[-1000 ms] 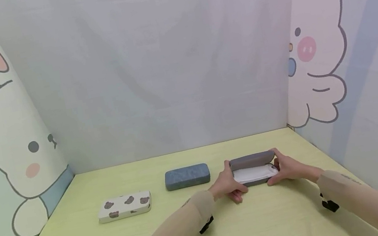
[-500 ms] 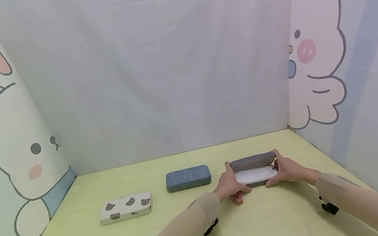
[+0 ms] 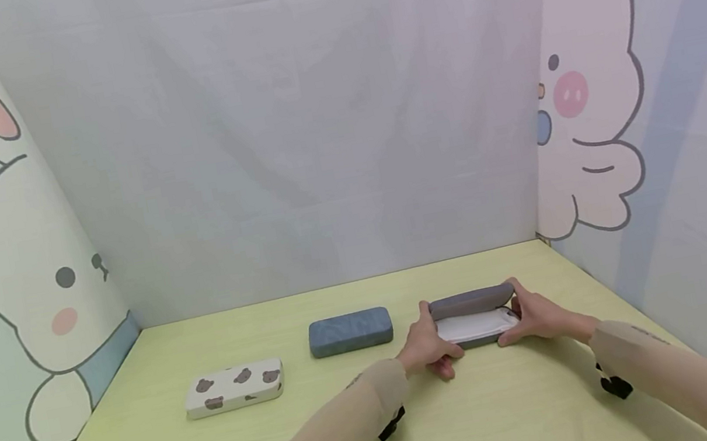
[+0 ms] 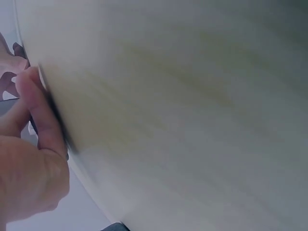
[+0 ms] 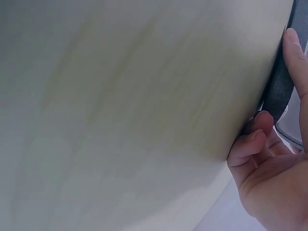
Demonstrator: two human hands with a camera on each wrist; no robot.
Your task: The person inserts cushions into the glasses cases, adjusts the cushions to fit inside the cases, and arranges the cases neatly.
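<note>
A grey glasses case point(image 3: 475, 303) lies on the table at the right in the head view, its lid raised along the far side and its white inside point(image 3: 475, 325) showing. My left hand point(image 3: 425, 343) grips its left end, thumb at the near edge and a finger up at the lid. At the opposite end my right hand point(image 3: 540, 314) holds the case the same way. The right wrist view shows the right thumb along the dark side of the case point(image 5: 279, 89), other fingers curled at its end. In the left wrist view, the left hand point(image 4: 33, 168) covers much of the case.
A blue glasses case point(image 3: 350, 332), lid down, lies left of my left hand. Farther left is a white case with brown bear prints point(image 3: 235, 388). The pale yellow table point(image 3: 501, 415) meets a grey curtain point(image 3: 311, 141) behind and cartoon-printed walls at both sides.
</note>
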